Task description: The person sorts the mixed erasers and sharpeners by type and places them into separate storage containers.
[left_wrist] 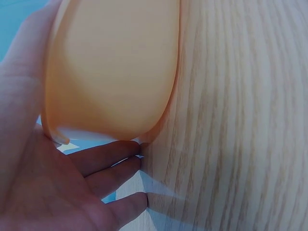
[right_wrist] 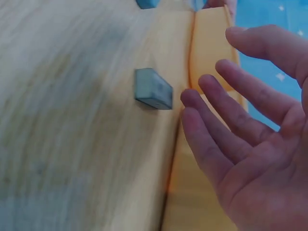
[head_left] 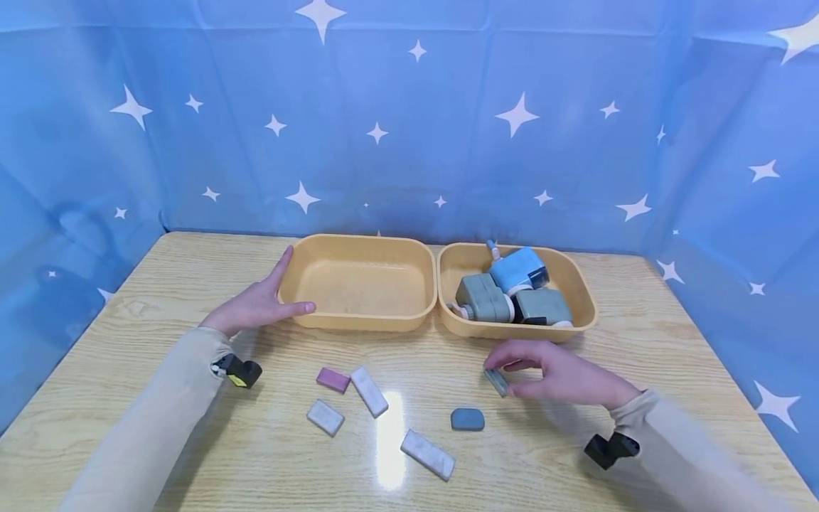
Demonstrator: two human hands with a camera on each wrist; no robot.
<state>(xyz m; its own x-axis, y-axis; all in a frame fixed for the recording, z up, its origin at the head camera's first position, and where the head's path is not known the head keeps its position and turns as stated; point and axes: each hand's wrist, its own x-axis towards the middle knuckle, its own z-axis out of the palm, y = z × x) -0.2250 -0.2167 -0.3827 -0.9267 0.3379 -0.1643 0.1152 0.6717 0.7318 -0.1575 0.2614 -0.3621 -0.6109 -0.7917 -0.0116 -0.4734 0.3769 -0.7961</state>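
Wooden tabletop (head_left: 256,455), greenish block (head_left: 495,383) lengthwise diagonal, far end leftward.

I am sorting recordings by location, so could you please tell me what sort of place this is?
Probably an indoor recording station: a wooden table, a blue star-patterned backdrop around its back and sides, and a black device at each wrist.

It looks like a filming booth: starry blue cloth (head_left: 409,160) hangs beyond the fingers (head_left: 521,351) and on both sides, walling in the table (head_left: 640,320) below; wrist cameras (head_left: 242,370) sit behind them.
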